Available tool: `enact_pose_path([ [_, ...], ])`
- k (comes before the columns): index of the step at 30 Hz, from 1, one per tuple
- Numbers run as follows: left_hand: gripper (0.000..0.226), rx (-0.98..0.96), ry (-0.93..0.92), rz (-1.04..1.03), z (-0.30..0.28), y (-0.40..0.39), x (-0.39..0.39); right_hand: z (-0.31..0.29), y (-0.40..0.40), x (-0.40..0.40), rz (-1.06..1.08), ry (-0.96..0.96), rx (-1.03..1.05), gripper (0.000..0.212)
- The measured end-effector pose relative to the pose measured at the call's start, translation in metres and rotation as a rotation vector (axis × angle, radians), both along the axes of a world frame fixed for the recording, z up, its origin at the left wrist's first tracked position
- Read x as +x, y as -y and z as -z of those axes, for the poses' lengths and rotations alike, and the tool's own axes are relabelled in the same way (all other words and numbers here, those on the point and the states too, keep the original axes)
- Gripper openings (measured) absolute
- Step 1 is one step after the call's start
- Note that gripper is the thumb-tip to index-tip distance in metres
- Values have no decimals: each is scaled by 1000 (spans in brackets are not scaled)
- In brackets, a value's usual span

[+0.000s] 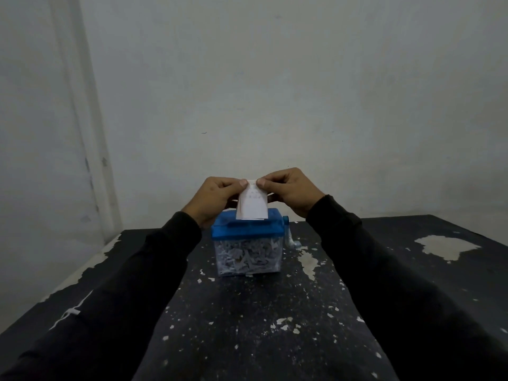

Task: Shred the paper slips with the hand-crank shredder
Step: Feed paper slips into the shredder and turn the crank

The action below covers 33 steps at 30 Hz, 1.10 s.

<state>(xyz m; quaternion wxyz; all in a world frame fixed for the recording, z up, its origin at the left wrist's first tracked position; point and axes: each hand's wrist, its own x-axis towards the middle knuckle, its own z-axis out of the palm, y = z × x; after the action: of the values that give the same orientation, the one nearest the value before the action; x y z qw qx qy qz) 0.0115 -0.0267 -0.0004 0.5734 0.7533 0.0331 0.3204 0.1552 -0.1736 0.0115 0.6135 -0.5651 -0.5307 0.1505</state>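
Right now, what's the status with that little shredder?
Left hand and right hand both pinch paper slip upright at top of shredder. Crank untouched. Bin full of shreds. Nothing in the way.

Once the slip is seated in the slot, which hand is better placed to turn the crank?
Likely the right hand: the crank sits on the shredder's right side, just below it.

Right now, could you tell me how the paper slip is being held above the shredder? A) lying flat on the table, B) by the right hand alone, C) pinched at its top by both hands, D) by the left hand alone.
C: the left hand and right hand both pinch the top edge of the paper slip, which hangs upright over the blue shredder.
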Motion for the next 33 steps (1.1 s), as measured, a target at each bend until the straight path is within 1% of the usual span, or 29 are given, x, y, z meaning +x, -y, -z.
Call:
enact_pose_path([
  [4,19,-83,-22,25,5,-2,-3,3,1,0,-84,-43,-52,23],
  [6,19,-88,-18,13,7,-1,-4,3,1,0,-97,-76,-51,24],
  [8,20,-52,-10,-12,7,1,-3,5,-1,1,-81,-106,-40,23],
  [10,19,54,14,-60,6,2,-4,9,-2,2,-25,-93,-15,20],
  [11,18,170,42,-108,6,1,-5,11,-2,3,37,-51,-9,20],
  [12,18,330,83,-168,6,-3,-5,11,-2,3,106,5,-13,21],
  [13,19,514,135,-233,6,-8,-4,9,-1,3,166,46,-33,24],
  [14,21,697,190,-306,6,-14,-3,7,0,2,197,40,-74,31],
  [15,24,863,236,-379,3,-18,-1,2,1,0,193,-25,-134,42],
  [16,25,1012,266,-440,-1,-20,0,-3,2,-2,155,-131,-197,52],
  [17,26,1155,274,-481,-4,-20,1,-7,2,-5,104,-230,-247,57],
  [18,28,1286,266,-504,-6,-20,1,-10,1,-8,51,-298,-264,53],
  [19,30,1373,251,-514,-5,-20,1,-11,-2,-10,16,-331,-249,44],
  [20,32,1404,237,-521,-3,-21,0,-12,-6,-12,-2,-348,-214,35],
  [21,33,1391,227,-525,0,-22,-2,-11,-11,-12,-2,-351,-172,29],
  [22,33,1335,222,-524,3,-24,-5,-11,-15,-11,17,-348,-131,29],
  [23,33,1223,224,-509,8,-25,-8,-10,-18,-11,49,-340,-102,34],
  [24,36,1050,220,-477,13,-24,-11,-8,-20,-12,83,-326,-83,41],
  [25,41,831,196,-438,17,-24,-11,-6,-23,-13,119,-295,-77,48],
  [27,45,414,68,-375,19,-24,-8,1,-29,-17,184,-166,-105,61],
  [28,40,278,-7,-346,20,-27,-5,5,-32,-18,209,-95,-119,64],
  [29,29,227,-55,-324,21,-31,0,9,-35,-19,233,-36,-124,63],
  [30,15,221,-70,-309,23,-34,2,12,-39,-19,248,-1,-128,56],
  [31,13,239,-63,-308,23,-36,4,14,-41,-19,259,25,-142,46],
  [33,19,300,-61,-326,23,-40,4,16,-44,-14,283,94,-200,19],
])
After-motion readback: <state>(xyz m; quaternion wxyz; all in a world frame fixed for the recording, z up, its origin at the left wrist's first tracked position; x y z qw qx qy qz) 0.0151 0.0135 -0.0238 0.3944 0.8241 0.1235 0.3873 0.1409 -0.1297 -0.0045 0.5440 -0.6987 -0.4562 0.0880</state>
